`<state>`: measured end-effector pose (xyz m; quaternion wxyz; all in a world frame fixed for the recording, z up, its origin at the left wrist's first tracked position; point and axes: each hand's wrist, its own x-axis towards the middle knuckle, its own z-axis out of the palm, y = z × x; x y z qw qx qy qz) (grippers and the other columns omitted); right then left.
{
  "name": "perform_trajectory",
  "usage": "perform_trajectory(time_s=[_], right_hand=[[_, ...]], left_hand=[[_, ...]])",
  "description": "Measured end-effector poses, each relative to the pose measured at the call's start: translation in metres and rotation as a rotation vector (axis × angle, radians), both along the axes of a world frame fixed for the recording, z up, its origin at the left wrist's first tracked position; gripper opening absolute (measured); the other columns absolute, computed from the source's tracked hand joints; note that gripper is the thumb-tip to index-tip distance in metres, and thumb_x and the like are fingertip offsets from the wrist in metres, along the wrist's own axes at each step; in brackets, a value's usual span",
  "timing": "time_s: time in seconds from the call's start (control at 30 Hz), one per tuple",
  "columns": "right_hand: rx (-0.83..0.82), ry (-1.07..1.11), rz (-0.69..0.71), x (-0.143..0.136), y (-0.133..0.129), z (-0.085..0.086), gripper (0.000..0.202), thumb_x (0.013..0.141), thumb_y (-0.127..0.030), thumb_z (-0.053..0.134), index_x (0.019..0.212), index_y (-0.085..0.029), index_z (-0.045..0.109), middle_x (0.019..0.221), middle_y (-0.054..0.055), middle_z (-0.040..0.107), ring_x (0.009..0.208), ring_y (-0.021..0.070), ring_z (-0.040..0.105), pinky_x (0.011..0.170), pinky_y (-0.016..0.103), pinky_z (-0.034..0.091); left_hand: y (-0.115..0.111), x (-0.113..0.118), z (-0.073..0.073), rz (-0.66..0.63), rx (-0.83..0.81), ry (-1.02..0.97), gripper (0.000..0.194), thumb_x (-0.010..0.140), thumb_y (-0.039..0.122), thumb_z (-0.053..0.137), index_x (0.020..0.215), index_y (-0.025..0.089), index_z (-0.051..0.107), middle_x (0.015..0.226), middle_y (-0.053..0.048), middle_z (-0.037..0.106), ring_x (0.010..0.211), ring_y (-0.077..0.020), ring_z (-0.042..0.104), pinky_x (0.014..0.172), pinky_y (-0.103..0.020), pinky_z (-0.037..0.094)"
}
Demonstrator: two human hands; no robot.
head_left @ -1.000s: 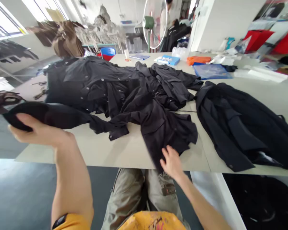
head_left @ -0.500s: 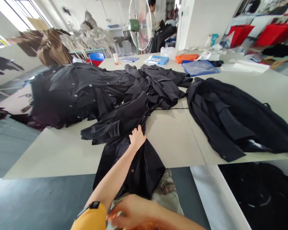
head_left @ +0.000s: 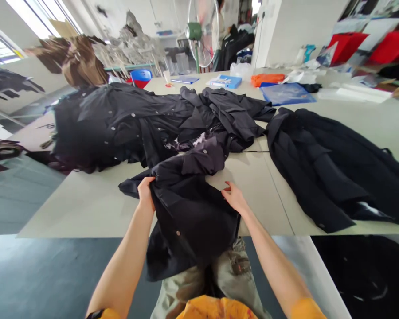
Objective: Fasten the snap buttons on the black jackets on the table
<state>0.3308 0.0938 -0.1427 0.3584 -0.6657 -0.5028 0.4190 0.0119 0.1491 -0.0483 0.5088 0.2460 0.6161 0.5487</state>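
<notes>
A black jacket (head_left: 193, 199) lies partly on the pale table and hangs over its front edge, a round button showing low on it. My left hand (head_left: 146, 191) grips the jacket's left side, fingers closed on the fabric. At its right side is my right hand (head_left: 234, 196), with thumb and fingers apart beside the cloth; nothing shows between them.
Dark garments (head_left: 116, 119) are heaped across the back and left of the table (head_left: 86, 208). Another dark jacket (head_left: 326, 164) lies at the right. Behind are a blue folder (head_left: 287, 94), orange cloth (head_left: 267, 79) and a fan (head_left: 194, 32). Below right, black material (head_left: 369, 270) fills a white-sided container.
My left hand has moved from the jacket's middle to its left side. My right hand has come up from near my lap to the jacket's right side. The jacket is spread wider.
</notes>
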Motion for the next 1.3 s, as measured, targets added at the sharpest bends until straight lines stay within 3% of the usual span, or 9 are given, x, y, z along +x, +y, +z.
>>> perform_trajectory(time_s=[0.23, 0.4, 0.57, 0.77, 0.87, 0.97, 1.07, 1.23, 1.3], right_hand=[[-0.053, 0.132, 0.047, -0.075, 0.072, 0.006, 0.039, 0.079, -0.039, 0.073, 0.108, -0.015, 0.062, 0.073, 0.0, 0.068, 0.055, 0.0134, 0.061, 0.055, 0.024, 0.048], [0.052, 0.228, -0.092, -0.089, 0.101, 0.044, 0.029, 0.095, -0.03, 0.044, 0.088, -0.009, 0.062, 0.065, 0.003, 0.063, 0.055, 0.0113, 0.059, 0.056, 0.023, 0.049], [0.357, 0.152, -0.332, -0.029, 0.12, 0.14, 0.016, 0.089, -0.029, 0.056, 0.091, -0.014, 0.061, 0.081, -0.002, 0.063, 0.073, 0.0116, 0.059, 0.071, 0.027, 0.052], [0.99, -0.647, -0.136, 0.019, 0.08, 0.304, 0.045, 0.087, -0.057, 0.053, 0.072, -0.016, 0.058, 0.08, -0.003, 0.056, 0.093, 0.0132, 0.06, 0.088, 0.035, 0.044], [1.023, -0.723, -0.279, 0.019, 0.089, 0.331, 0.044, 0.094, -0.055, 0.05, 0.068, -0.019, 0.056, 0.071, -0.001, 0.055, 0.083, 0.014, 0.06, 0.087, 0.034, 0.046], [0.835, -0.564, -0.334, 0.034, 0.119, 0.297, 0.033, 0.102, -0.039, 0.048, 0.08, -0.015, 0.059, 0.081, 0.004, 0.064, 0.083, 0.014, 0.062, 0.089, 0.033, 0.048], [0.669, -0.182, -0.296, 0.062, 0.121, 0.22, 0.026, 0.098, -0.04, 0.053, 0.1, -0.015, 0.061, 0.087, 0.003, 0.069, 0.078, 0.0119, 0.066, 0.072, 0.024, 0.052], [-0.114, 0.138, -0.171, 0.094, 0.033, 0.084, 0.015, 0.092, -0.026, 0.057, 0.09, -0.013, 0.066, 0.082, 0.008, 0.074, 0.064, 0.0142, 0.069, 0.056, 0.022, 0.052], [-0.256, 0.184, -0.112, 0.094, -0.009, 0.049, 0.015, 0.093, -0.023, 0.056, 0.091, -0.013, 0.068, 0.086, 0.01, 0.075, 0.067, 0.0147, 0.07, 0.059, 0.023, 0.054]], left_hand=[[-0.025, -0.004, -0.005, -0.067, -0.19, -0.185, 0.02, 0.065, 0.027, 0.058, 0.073, 0.012, 0.068, 0.063, -0.008, 0.069, 0.056, -0.0233, 0.065, 0.056, -0.035, 0.057], [-0.041, -0.006, 0.013, -0.464, -0.039, 0.039, 0.034, 0.069, 0.035, 0.074, 0.096, 0.014, 0.073, 0.084, -0.007, 0.075, 0.074, -0.025, 0.07, 0.07, -0.034, 0.057], [-0.035, -0.022, 0.028, -0.485, 0.32, 0.767, 0.03, 0.077, 0.043, 0.072, 0.096, 0.019, 0.073, 0.091, -0.004, 0.072, 0.089, -0.0233, 0.065, 0.082, -0.03, 0.051], [-0.01, -0.025, 0.082, -0.14, 0.704, 1.22, 0.018, 0.084, 0.035, 0.069, 0.095, 0.02, 0.069, 0.089, -0.002, 0.062, 0.088, -0.0195, 0.06, 0.09, -0.032, 0.048], [0.02, -0.024, 0.119, 0.028, 0.782, 1.286, 0.022, 0.087, 0.035, 0.067, 0.1, 0.017, 0.067, 0.095, -0.003, 0.061, 0.096, -0.0196, 0.057, 0.097, -0.036, 0.046], [0.054, -0.017, 0.138, -0.003, 0.661, 1.414, 0.031, 0.089, 0.031, 0.064, 0.114, 0.013, 0.063, 0.112, -0.007, 0.06, 0.107, -0.0235, 0.054, 0.101, -0.047, 0.044], [0.055, 0.003, 0.121, -0.141, 0.499, 1.529, 0.041, 0.086, 0.02, 0.063, 0.124, 0.006, 0.056, 0.123, -0.014, 0.056, 0.116, -0.0304, 0.049, 0.1, -0.057, 0.043], [-0.023, 0.058, 0.023, -1.139, 0.695, 1.394, 0.035, 0.09, 0.022, 0.059, 0.125, 0.016, 0.061, 0.125, -0.009, 0.062, 0.116, -0.0195, 0.056, 0.105, -0.032, 0.045], [-0.049, 0.08, -0.018, -1.27, 0.617, 1.498, 0.06, 0.081, 0.026, 0.071, 0.137, 0.012, 0.052, 0.142, -0.017, 0.051, 0.131, -0.029, 0.048, 0.111, -0.042, 0.04]])
